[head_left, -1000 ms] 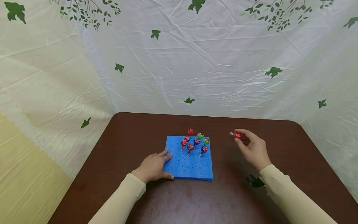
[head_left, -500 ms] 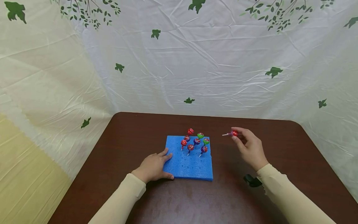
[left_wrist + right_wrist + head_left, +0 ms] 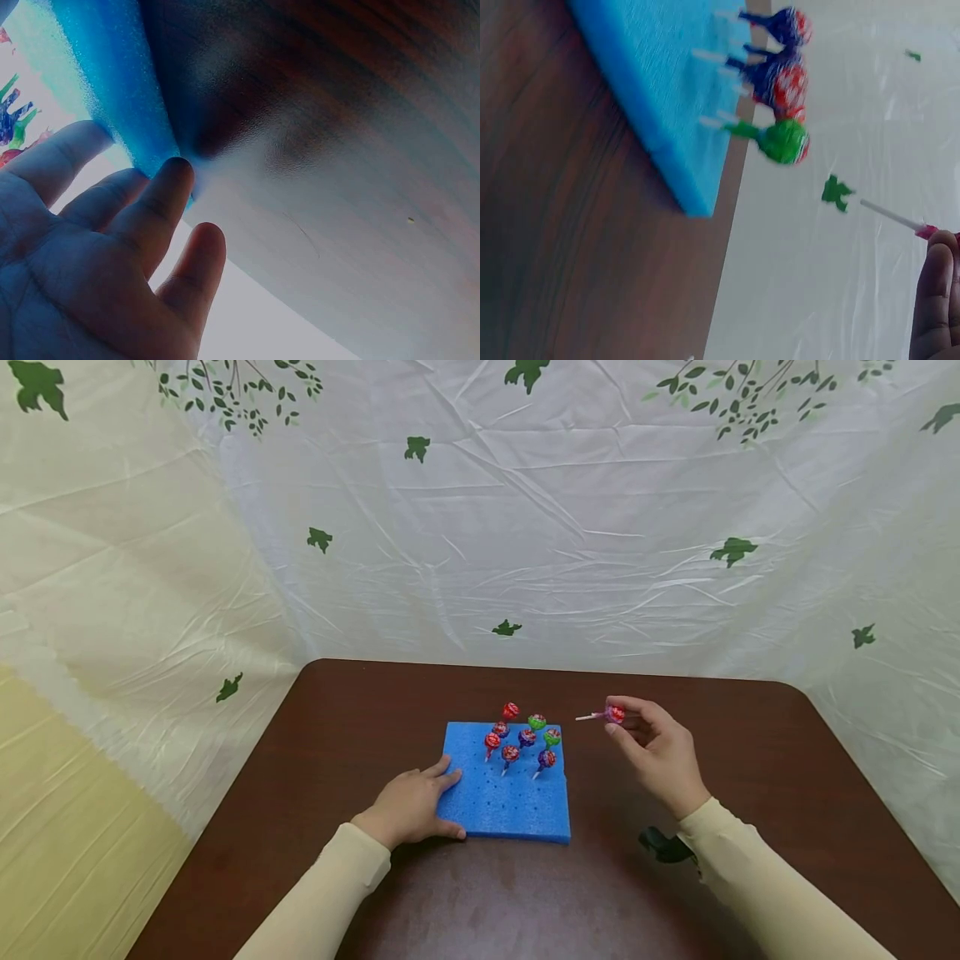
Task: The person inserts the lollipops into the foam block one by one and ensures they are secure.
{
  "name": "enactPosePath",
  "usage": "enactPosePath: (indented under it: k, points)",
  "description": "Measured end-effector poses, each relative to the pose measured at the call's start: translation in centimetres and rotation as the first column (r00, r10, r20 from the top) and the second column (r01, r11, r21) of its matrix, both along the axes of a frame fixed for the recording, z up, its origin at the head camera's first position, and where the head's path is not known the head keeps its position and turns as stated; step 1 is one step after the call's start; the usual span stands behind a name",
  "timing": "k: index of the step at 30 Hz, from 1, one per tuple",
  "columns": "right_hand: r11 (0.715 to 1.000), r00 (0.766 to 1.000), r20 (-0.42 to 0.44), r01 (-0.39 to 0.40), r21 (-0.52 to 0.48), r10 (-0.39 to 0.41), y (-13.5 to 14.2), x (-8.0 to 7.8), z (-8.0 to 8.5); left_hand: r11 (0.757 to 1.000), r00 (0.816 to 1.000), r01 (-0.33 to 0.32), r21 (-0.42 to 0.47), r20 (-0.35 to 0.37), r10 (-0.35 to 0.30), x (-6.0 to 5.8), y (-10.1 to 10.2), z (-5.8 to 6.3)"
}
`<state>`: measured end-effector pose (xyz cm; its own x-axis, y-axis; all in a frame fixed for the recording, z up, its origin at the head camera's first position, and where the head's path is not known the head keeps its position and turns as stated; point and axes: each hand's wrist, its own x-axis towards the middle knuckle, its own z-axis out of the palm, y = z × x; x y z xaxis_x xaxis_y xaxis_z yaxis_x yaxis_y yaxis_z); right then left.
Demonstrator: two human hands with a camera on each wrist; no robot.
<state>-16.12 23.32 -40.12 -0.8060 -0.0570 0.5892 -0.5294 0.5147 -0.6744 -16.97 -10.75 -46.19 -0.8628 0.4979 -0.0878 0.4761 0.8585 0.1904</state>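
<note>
A blue foam board (image 3: 506, 814) lies on the table, dotted with small holes. Several wrapped lollipops stand in its far half, among them a green lollipop (image 3: 552, 738) and a purple-and-red lollipop (image 3: 546, 759). My left hand (image 3: 411, 806) rests at the board's left edge, fingers spread; in the left wrist view its fingertips touch the foam's side (image 3: 124, 82). Right of the board, my right hand (image 3: 656, 752) pinches a red lollipop (image 3: 615, 715) by its wrapped head. The white stick (image 3: 891, 215) points left toward the board, above the table.
The dark brown table (image 3: 360, 718) has rounded far corners. Behind it hangs a pale curtain (image 3: 420, 585) with green leaf prints. A dark wrist strap (image 3: 666, 845) hangs below the right sleeve.
My right hand has moved left toward the board with the red lollipop, whose stick has swung out to show more of its length. The left hand and board have stayed put.
</note>
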Motion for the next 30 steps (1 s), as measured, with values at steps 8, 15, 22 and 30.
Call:
enactPosePath:
  k: [8,15,22,30]
  points:
    - [0.991,0.992,0.025,-0.123,0.048,0.122,-2.0,-0.4,-1.7,1.000,1.000,0.004,0.000,-0.001,-0.004,-0.2,-0.1,-0.1]
    - [0.973,0.983,0.034,-0.182,0.141,0.179,-4.8,0.0,-2.8,1.000,1.000,0.004,0.005,-0.005,-0.004,-0.2,-0.2,-0.2]
    - [0.948,0.976,0.026,-0.218,0.231,0.218,-6.4,-0.1,-4.3,1.000,1.000,0.012,0.002,-0.012,-0.012,-0.2,-0.2,-0.3]
    - [0.938,0.986,0.033,-0.163,0.304,0.161,-7.8,-0.3,-5.4,1.000,1.000,0.014,0.006,-0.021,-0.014,-0.1,-0.2,-0.4]
